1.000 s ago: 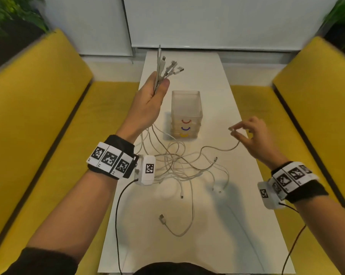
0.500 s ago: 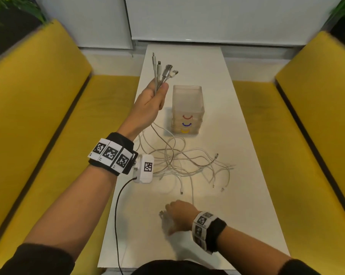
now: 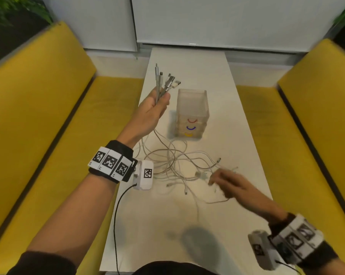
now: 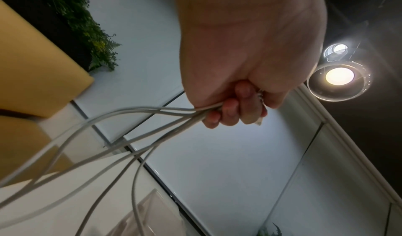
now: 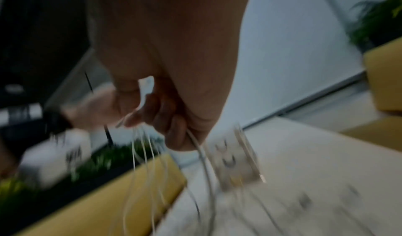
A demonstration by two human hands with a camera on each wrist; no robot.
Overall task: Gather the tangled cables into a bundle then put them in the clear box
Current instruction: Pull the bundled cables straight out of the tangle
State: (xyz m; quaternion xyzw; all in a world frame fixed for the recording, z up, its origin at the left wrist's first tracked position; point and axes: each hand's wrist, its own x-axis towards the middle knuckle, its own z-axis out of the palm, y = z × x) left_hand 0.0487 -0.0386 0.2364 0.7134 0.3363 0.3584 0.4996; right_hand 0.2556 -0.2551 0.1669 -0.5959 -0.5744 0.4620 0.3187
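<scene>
Gripping a bunch of white cable ends point(image 3: 163, 84) upright above the desk point(image 3: 233, 108), the left hand point(image 3: 152, 114) stays raised just left of the clear box point(image 3: 192, 108) — fingers point(image 4: 230, 109) curled tight round the cords, as half a second ago. The right hand point(image 3: 229, 184) has moved from the near desk edge up to the right side of the tangled cables point(image 3: 179, 165), which lie loose on the desk between the box and the person. In the blurred right wrist view its fingers point(image 5: 152, 112) are curled on several thin cords and what may be a white plug; motion blur hides exactly which ones. The box's coloured drawer handles show, but its contents cannot be made out — the wrist band point(image 3: 298, 241) is smeared too
</scene>
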